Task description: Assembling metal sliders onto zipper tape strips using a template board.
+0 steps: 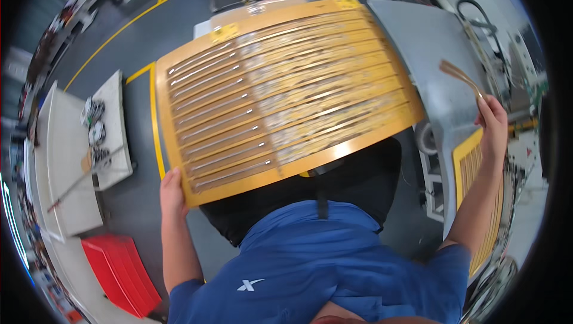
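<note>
Your left hand (172, 192) pinches the near left corner of a flat orange board with long thin slots (346, 146), thumb at its edge; you can't see the fingers underneath. The board lies in front of you, its long side running left to right, tipping away at the right. Your right hand (493, 121) grips a thin brown brush with tan bristles (459, 73), off the board's right side. The bristles point left and away from you.

Big ol' glossy yellow-orange grooved rectangular board (334, 150) around 12 o'clock, plus skinny brown brush (463, 74) at 2, bristles toward 10
</note>
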`<state>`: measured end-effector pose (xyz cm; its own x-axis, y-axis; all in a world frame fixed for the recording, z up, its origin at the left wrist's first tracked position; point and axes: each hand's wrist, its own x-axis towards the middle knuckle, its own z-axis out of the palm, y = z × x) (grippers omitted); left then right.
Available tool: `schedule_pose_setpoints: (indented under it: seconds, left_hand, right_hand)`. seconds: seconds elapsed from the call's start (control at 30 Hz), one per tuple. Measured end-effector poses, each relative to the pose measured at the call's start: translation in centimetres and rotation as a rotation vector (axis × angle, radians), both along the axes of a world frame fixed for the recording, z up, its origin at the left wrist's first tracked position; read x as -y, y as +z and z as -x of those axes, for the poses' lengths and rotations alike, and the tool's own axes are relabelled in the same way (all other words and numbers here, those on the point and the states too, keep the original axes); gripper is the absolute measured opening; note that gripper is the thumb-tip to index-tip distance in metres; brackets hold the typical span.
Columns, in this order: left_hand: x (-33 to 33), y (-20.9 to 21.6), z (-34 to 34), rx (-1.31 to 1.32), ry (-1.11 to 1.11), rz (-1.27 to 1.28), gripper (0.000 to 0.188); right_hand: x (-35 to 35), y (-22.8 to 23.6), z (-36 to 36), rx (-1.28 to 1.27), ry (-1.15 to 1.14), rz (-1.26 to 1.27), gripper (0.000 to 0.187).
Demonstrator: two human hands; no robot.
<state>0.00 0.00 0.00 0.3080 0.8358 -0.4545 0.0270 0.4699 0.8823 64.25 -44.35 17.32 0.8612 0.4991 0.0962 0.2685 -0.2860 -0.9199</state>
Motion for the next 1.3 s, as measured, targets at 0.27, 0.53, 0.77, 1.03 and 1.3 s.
schedule_pose_setpoints:
  seconds: [0.27,0.53,0.77,1.03,1.3]
  left_hand:
    - [6.5,4.6,-1.7,-0.389,0.017,-0.524,0.039]
    - [5.7,6.0,-1.1,-0.798,-0.313,-0.991,0.018]
    - [6.2,6.0,-1.3,-0.882,-0.278,-1.042,0.017]
    - [7.0,9.1,-2.6,-0.593,-0.533,-1.067,0.012]
    - [1.9,5.7,-1.2,-0.83,-0.288,-1.04,0.012]
  right_hand:
    - [-20.2,-9.5,7.7,0.519,0.288,0.469,0.04]
    - [-28.3,-10.6,20.7,0.136,0.617,0.19,0.026]
    - [-31.9,-9.7,30.6,0.17,1.002,0.072,0.021]
    - [-33.0,-10.2,39.7,0.29,1.299,-0.242,0.034]
    - [-32.3,-3.9,31.7,-0.259,0.943,-0.372,0.013]
